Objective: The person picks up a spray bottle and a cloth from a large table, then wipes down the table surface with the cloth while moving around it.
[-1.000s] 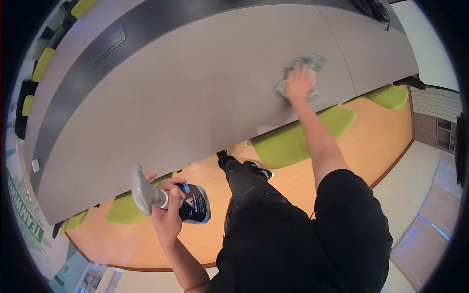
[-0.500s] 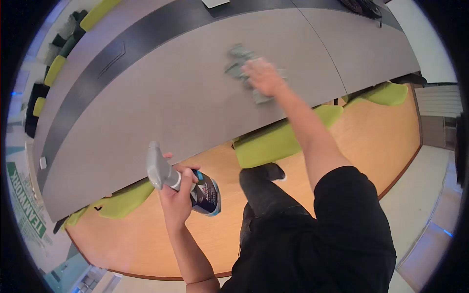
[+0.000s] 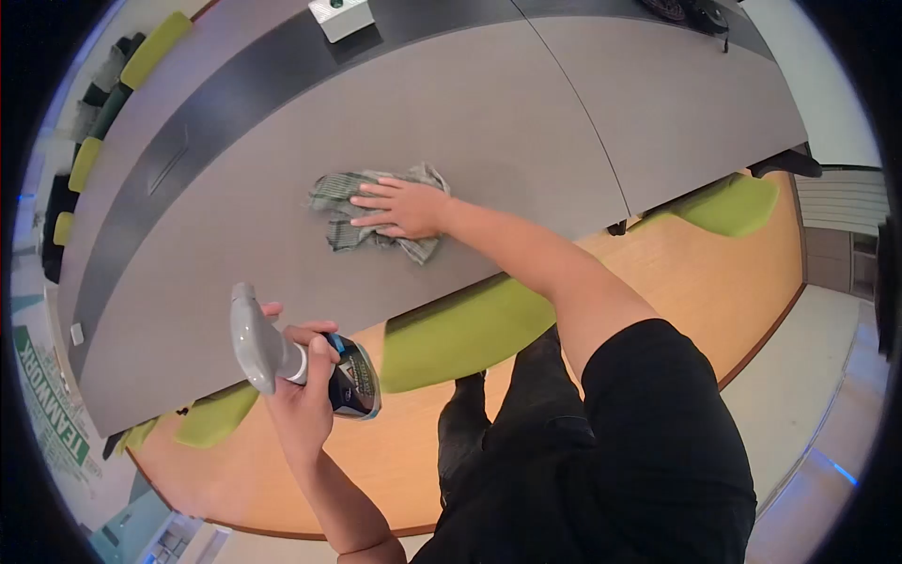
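My left hand (image 3: 303, 399) is wrapped round the neck of a spray bottle (image 3: 357, 381) with a grey trigger head and a dark label. The bottle is tilted, its head up and to the left, near the front edge of the table (image 3: 254, 235). On the tabletop, my right hand (image 3: 410, 209) lies flat with fingers spread over a crumpled grey-green striped cloth (image 3: 340, 193). Part of the cloth is hidden under the palm.
Green chairs (image 3: 470, 336) stand along the near table edge, close to my legs. A white box (image 3: 342, 17) sits on the dark strip at the back. Black cables or a bag (image 3: 691, 11) lie at the far right. A seam crosses the table on the right.
My right hand has swept the cloth left and a little nearer to me across the table. The left hand with the spray bottle has shifted left, and the view has moved too.
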Motion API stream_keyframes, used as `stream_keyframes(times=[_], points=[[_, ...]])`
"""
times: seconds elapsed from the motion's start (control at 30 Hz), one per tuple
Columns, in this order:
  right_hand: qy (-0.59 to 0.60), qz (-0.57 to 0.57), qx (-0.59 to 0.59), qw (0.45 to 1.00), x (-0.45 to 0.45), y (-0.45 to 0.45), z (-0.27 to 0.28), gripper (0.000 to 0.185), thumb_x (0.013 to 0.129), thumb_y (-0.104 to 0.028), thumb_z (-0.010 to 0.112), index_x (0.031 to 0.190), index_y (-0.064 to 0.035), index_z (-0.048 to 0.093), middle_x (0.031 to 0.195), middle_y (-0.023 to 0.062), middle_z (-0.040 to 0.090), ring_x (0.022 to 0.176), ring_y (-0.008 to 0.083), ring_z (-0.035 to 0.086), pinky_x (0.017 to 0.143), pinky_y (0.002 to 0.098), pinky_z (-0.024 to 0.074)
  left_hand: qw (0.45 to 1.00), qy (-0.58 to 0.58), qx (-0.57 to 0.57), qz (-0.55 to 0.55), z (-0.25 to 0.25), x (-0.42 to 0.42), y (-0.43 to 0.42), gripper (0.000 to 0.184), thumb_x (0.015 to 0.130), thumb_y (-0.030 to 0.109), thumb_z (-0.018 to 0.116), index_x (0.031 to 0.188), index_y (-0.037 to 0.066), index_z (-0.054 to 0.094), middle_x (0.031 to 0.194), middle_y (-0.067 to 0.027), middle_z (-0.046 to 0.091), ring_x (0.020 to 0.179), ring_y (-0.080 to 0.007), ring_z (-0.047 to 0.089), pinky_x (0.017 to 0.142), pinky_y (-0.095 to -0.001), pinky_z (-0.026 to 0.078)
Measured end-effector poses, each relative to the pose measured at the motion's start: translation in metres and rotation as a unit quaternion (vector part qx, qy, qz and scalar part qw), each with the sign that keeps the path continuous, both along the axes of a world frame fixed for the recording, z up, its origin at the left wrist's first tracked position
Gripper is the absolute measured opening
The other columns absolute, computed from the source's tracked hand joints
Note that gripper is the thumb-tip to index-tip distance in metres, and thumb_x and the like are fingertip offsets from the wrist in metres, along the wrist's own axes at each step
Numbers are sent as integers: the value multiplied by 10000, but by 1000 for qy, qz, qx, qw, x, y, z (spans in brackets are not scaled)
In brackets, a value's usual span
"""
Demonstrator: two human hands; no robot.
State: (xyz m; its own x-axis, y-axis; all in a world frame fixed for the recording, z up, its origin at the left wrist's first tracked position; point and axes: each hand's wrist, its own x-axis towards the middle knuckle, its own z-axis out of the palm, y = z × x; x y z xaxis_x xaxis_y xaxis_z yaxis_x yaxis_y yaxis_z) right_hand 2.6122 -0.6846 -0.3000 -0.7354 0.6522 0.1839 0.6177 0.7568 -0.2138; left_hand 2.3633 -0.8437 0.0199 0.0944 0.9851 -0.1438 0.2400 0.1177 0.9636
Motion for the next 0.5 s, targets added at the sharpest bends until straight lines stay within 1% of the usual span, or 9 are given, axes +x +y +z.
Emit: stream_keyframes(times=[0.03, 0.13, 0.2, 0.27, 0.3, 0.33, 0.4, 0.47, 0.5], points=[[-3, 23, 8, 1000, 3, 11, 6, 576, 1157, -439, 484, 1723, -348, 425, 1830, 70, 329, 1712, 298, 225, 1393, 503, 193, 1000, 14, -5, -5, 1, 4, 1, 552, 1102, -7, 609, 1582, 26, 337, 919, -68, 618, 1052, -193, 680, 946, -367, 543], [28, -87, 35, 995, 49, 56, 0, 591, 1147, -432, 498, 1726, -341, 424, 1823, 66, 347, 1703, 294, 255, 1390, 516, 198, 1000, 12, -14, 7, 6, 28, 2, 557, 1099, -23, 591, 1583, 31, 322, 929, -74, 609, 1066, -194, 678, 947, -361, 541], [14, -158, 48, 986, 88, 84, 0, 587, 1147, -420, 498, 1723, -333, 431, 1817, 69, 360, 1697, 309, 272, 1380, 530, 217, 999, 22, -21, 16, 8, 29, 1, 562, 1092, -37, 579, 1580, 21, 306, 916, -76, 602, 1085, -221, 678, 955, -378, 540], [-34, -235, 91, 967, 129, 106, -6, 592, 1149, -406, 513, 1729, -349, 413, 1808, 74, 370, 1666, 351, 320, 1329, 559, 287, 1000, 21, -18, 15, 7, 13, -1, 562, 1089, -39, 578, 1576, 15, 303, 915, -77, 602, 1092, -239, 681, 960, -391, 539], [-47, -292, 90, 951, 161, 106, -3, 601, 1148, -399, 510, 1736, -343, 401, 1804, 81, 378, 1659, 363, 331, 1317, 572, 298, 1000, 18, -11, 11, 5, 12, 1, 561, 1088, -40, 578, 1574, 8, 301, 914, -79, 603, 1088, -264, 687, 956, -407, 540], [-59, -348, 91, 931, 195, 103, -2, 610, 1147, -392, 507, 1742, -337, 388, 1800, 89, 385, 1651, 374, 343, 1304, 586, 308, 1000, 17, -15, 1, 5, 12, 2, 562, 1088, -41, 578, 1574, 8, 301, 913, -79, 602, 1089, -265, 689, 951, -406, 540], [-25, -454, 94, 886, 268, 86, -8, 618, 1142, -376, 511, 1745, -318, 388, 1782, 111, 417, 1631, 405, 371, 1299, 605, 309, 999, 20, -25, -18, 9, 11, 7, 562, 1087, -43, 577, 1573, 8, 299, 912, -79, 601, 1090, -268, 692, 943, -402, 539], [-26, -567, 111, 816, 318, 43, -15, 569, 1138, -382, 509, 1703, -325, 471, 1766, 113, 448, 1628, 411, 382, 1319, 594, 294, 999, 14, -28, -30, 9, 12, 12, 567, 1090, -31, 584, 1576, 2, 294, 884, -76, 602, 1083, -278, 701, 948, -405, 538], [-29, -599, 128, 790, 328, 17, -20, 570, 1133, -375, 522, 1698, -310, 483, 1763, 123, 449, 1620, 429, 388, 1310, 604, 303, 999, 19, -30, -30, 11, 12, 13, 566, 1098, -12, 589, 1580, -4, 291, 858, -74, 605, 1074, -286, 709, 964, -415, 540]])
